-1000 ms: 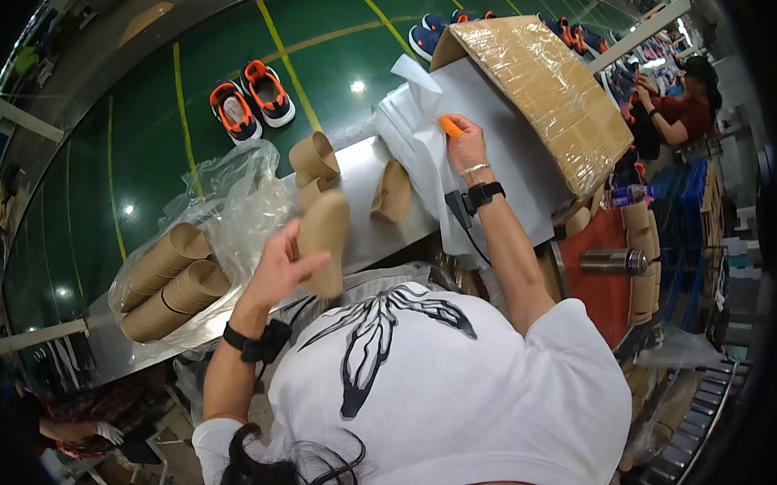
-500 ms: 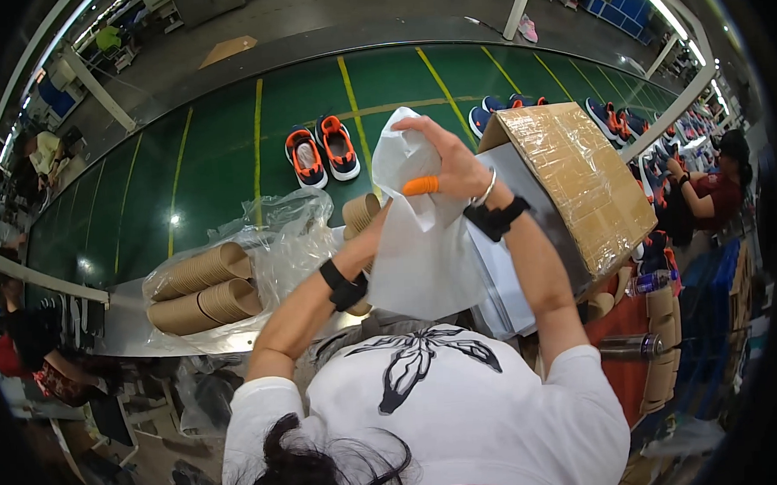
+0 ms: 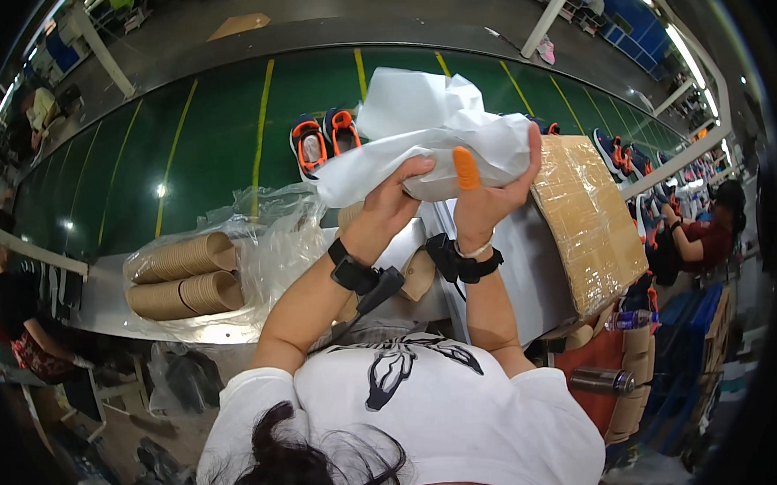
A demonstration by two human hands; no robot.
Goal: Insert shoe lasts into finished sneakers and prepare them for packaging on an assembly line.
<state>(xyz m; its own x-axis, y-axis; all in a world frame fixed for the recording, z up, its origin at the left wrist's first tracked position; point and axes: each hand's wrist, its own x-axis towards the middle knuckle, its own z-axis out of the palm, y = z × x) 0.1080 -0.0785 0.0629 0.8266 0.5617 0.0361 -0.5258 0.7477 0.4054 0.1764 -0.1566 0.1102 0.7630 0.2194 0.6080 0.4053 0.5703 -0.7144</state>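
A crumpled sheet of white tissue paper [image 3: 441, 149] is bunched up between my hands over the near side of the green conveyor. My left hand [image 3: 397, 194] grips its near left edge between thumb and fingers. Around its right end curls my right hand [image 3: 495, 205], with an orange cover on the thumb and the other fingers largely behind the paper. Just past the paper on the left, a navy and orange sneaker [image 3: 308, 148] stands beside its mate [image 3: 342, 133], which the paper partly covers. Whether anything lies inside the bunched paper is hidden.
Brown moulded cardboard inserts [image 3: 183, 296] lie stacked in clear plastic [image 3: 271, 235] on the left. A taped cardboard box [image 3: 592, 234] stands at right, by a grey surface [image 3: 528, 271]. Bottles [image 3: 602, 379] lie lower right. A co-worker [image 3: 709, 228] works beyond more sneakers.
The tissue paper, hanging upright and spread before, is now gathered into a crumpled bundle. My left hand has come up to its edge, and my right hand has moved lower and to the right.
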